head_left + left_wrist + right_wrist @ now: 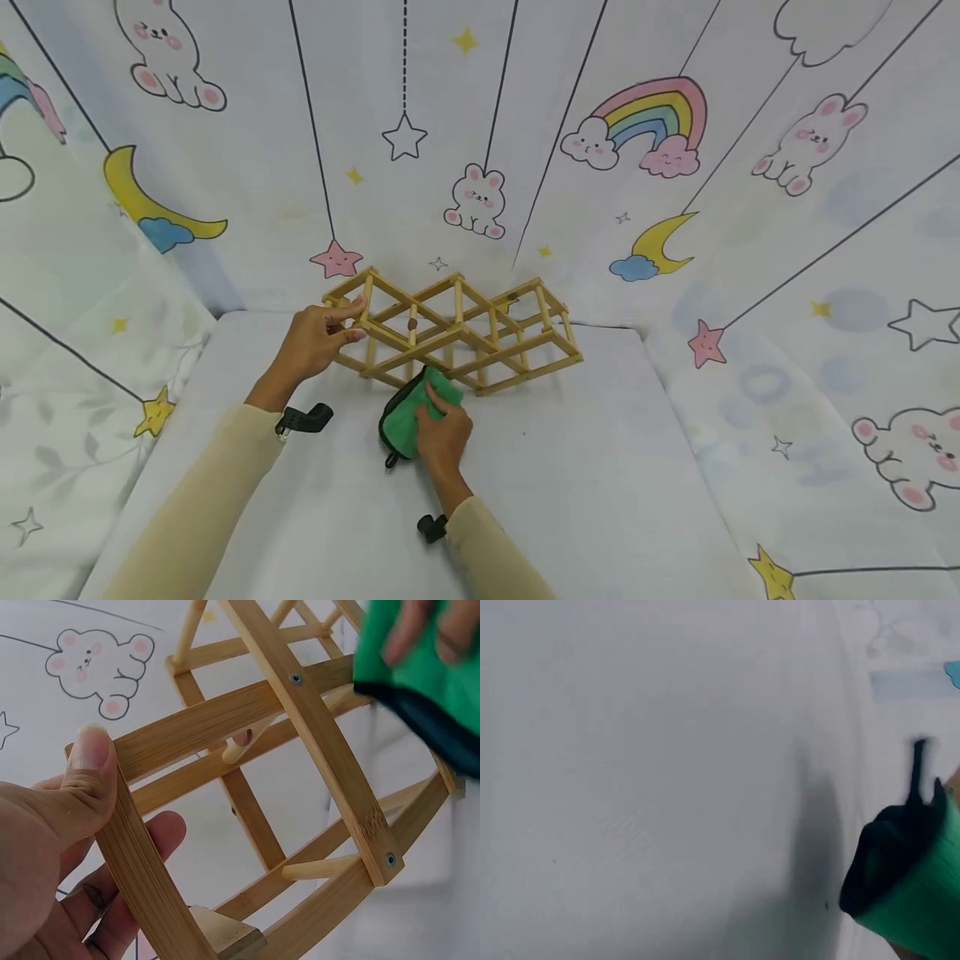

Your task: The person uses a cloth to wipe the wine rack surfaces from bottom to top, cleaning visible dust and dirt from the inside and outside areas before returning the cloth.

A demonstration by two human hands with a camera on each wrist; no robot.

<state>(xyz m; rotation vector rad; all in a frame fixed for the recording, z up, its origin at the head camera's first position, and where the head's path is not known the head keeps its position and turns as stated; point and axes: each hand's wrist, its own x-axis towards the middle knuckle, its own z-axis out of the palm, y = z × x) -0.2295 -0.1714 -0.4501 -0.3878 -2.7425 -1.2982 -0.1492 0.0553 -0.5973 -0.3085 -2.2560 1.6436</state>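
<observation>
A folding wooden lattice rack (458, 302), built of crossed slats and round dowels, stands at the back of the white table. My left hand (310, 340) grips its left end. In the left wrist view, the thumb lies on the near face of an end slat (150, 862), with fingers behind it. My right hand (445, 429) holds a green cloth (403, 422) with black edging and a small black loop, against the rack's lower front. Its fingers are blurred over the cloth in the left wrist view. Only the cloth's folded end shows in the right wrist view.
The white tabletop (600, 467) extends in front of the rack. Behind it rises a cloth backdrop (420, 217) printed with rabbits, stars, moons and rainbows, which also covers both sides. Each wrist wears a black camera mount (306, 418).
</observation>
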